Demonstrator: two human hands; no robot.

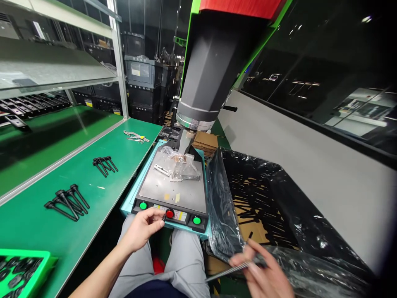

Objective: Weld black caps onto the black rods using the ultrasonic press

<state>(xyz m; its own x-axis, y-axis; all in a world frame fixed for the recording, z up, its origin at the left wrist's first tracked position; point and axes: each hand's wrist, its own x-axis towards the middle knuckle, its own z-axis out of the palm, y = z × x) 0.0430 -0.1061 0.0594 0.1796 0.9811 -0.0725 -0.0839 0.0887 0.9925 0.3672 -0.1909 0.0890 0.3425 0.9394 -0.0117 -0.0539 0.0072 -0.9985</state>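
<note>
My left hand [143,228] is closed, thumb and forefinger pinching a small black piece [164,217] in front of the machine's red button [169,213]. Lower right, my right hand [263,271] is closed round a long grey rod [228,272], ridged like a thread and blurred by motion. The rod points left and slightly down, over the edge of my lap. Beyond my left hand stands the press machine [203,78], its tip lowered to a clear fixture [186,167] on the metal plate [155,188].
On the green bench [107,198] at left lie several black bolts [68,200], more bolts [105,164] and pliers [135,135]. A green tray [46,265] holds black round parts. A plastic-lined box [221,207] at right contains many dark rods. Two green buttons [197,220] flank the red one.
</note>
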